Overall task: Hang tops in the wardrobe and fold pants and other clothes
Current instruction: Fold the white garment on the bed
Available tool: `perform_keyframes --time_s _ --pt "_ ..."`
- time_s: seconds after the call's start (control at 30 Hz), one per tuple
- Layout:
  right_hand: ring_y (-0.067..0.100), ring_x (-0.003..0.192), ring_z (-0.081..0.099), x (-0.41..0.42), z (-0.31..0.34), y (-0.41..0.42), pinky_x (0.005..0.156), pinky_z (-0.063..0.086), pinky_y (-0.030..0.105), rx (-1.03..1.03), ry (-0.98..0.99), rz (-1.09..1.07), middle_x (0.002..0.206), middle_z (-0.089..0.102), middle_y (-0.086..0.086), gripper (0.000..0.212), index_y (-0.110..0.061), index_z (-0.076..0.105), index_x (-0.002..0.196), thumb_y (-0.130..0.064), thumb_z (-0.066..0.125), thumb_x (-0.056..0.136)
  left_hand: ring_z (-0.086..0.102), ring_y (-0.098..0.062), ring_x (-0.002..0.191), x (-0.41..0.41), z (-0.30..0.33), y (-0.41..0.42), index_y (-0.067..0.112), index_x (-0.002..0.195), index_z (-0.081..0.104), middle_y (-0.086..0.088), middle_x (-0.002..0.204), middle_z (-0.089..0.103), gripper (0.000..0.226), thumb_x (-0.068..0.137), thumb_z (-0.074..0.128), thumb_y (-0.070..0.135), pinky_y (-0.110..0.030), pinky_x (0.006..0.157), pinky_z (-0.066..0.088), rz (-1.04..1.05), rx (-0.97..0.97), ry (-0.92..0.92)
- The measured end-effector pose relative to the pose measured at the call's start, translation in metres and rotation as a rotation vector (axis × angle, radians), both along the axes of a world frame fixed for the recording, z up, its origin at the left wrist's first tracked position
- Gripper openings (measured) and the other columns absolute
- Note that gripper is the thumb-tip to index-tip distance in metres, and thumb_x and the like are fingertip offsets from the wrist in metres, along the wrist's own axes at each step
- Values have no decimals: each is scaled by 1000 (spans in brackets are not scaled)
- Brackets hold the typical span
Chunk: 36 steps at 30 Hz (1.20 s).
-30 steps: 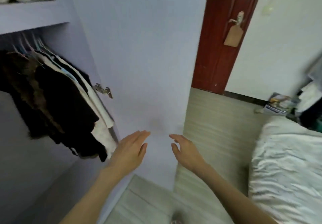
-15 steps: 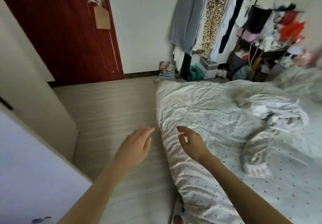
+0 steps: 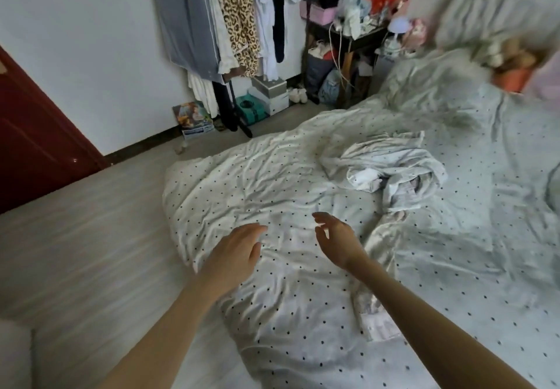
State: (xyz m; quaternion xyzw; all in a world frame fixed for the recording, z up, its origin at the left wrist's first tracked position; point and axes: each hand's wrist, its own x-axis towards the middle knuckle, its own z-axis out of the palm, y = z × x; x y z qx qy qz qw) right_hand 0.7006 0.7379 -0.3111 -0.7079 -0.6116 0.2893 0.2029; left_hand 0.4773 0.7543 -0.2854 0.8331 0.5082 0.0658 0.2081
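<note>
A crumpled pale grey-white garment (image 3: 391, 167) lies on the dotted white bedding (image 3: 272, 182), beyond and to the right of my hands. A second pale, satiny piece of clothing (image 3: 378, 243) stretches toward me along my right forearm, partly hidden by it. My left hand (image 3: 233, 255) hovers over the bedding with straight fingers and holds nothing. My right hand (image 3: 336, 240) is held beside it, fingers loosely spread, also holding nothing. Both hands are short of the garments.
A rack of hanging clothes (image 3: 230, 16) stands against the far wall, with boxes (image 3: 269, 94) and a magazine (image 3: 194, 119) on the floor below. A cluttered dark shelf (image 3: 348, 40) stands to its right. A red door (image 3: 33, 146) is at left. Wood floor (image 3: 81, 225) runs beside the bed.
My view has swung right from the wardrobe and door to the bed. Both hands stay held out in front, holding nothing, now over the bedding.
</note>
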Motion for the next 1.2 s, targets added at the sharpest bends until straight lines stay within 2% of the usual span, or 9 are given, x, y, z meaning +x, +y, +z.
perform_keyframes --time_s 0.27,0.4,0.6,0.67,0.77,0.83,0.93,1.07,1.2 --pt "28 125 46 104 -33 83 98 42 39 -123 -224 -126 138 48 8 46 -17 35 142 -19 41 97 30 -8 136 104 -53 101 18 143 36 3 148 35 43 100 35 21 -19 107 22 -235 -54 35" --pt "29 129 39 141 -60 134 99 37 40 -132 -385 -199 141 42 8 50 -16 31 143 -22 46 96 33 -10 134 152 -80 158 19 142 37 4 146 37 43 100 36 21 -22 104 29 -279 -48 -6" --pt "24 143 13 167 -109 189 112 20 43 -222 -698 -175 156 14 6 63 -14 11 149 -31 43 97 29 -8 135 184 -123 204 20 143 36 5 147 35 42 100 34 21 -15 101 22 -389 -98 -20" --pt "24 142 16 173 -116 199 112 19 43 -277 -789 -123 152 24 7 51 -12 26 144 -26 41 98 33 -9 132 183 -128 214 20 141 38 4 143 39 41 100 33 20 -18 99 26 -393 -107 -23" --pt "23 129 38 177 -120 207 108 23 38 -314 -853 -88 136 47 6 46 -14 38 136 -13 47 91 31 -7 134 181 -132 230 22 141 38 6 145 37 41 101 34 22 -18 101 27 -395 -143 -19" --pt "23 118 50 180 -116 209 104 26 36 -271 -759 -170 124 58 5 33 -15 48 124 -14 46 91 28 -6 136 184 -131 238 22 142 36 8 148 33 42 101 34 22 -19 103 28 -400 -169 7" --pt "32 103 59 187 -90 210 89 35 35 -135 -441 -396 109 66 11 20 -12 58 108 -22 45 96 25 -8 138 198 -121 248 20 144 31 6 151 29 45 99 38 20 -24 108 27 -408 -194 5" --pt "34 91 60 198 -23 214 69 38 34 47 -144 -519 92 69 11 17 -11 61 92 -25 52 94 19 -9 142 223 -88 255 22 149 18 7 155 17 61 96 49 27 -29 112 26 -417 -165 -110" --pt "24 78 57 204 53 211 65 39 31 247 62 -600 78 65 0 16 -10 65 88 -24 58 92 13 -9 143 252 -34 261 23 150 9 7 157 9 83 87 59 42 -34 112 26 -405 -70 -262"
